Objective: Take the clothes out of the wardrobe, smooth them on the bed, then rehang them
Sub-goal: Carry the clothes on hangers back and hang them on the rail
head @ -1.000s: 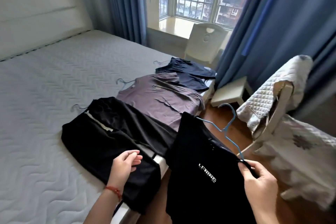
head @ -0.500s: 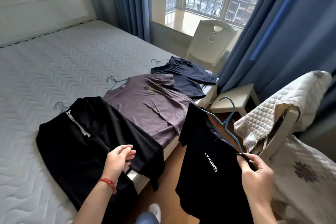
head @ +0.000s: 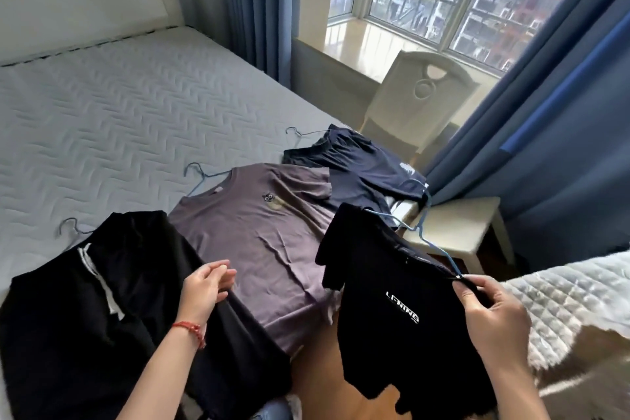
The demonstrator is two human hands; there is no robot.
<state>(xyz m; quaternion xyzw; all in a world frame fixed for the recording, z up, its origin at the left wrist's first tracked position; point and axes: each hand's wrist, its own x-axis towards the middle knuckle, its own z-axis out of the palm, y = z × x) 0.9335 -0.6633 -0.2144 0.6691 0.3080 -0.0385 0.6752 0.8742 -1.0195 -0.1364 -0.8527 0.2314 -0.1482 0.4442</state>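
A black T-shirt [head: 392,310] with white lettering is held up off the bed [head: 119,119] by the right hand [head: 491,310], whose fingers are pinched on the shoulder where a blue hanger [head: 419,232] comes out of the collar. The shirt hangs above the wooden floor [head: 317,368] beside the bed edge. The left hand [head: 204,286] is held loosely curled, gripping nothing, above a black garment [head: 102,300] laid on the bed. A red bracelet [head: 191,331] is worn on that wrist. Next along the edge a purple T-shirt [head: 259,242] and a navy T-shirt [head: 358,167] are laid flat, each on a hanger. A white stool [head: 460,228] is seen by the blue curtain [head: 562,133].
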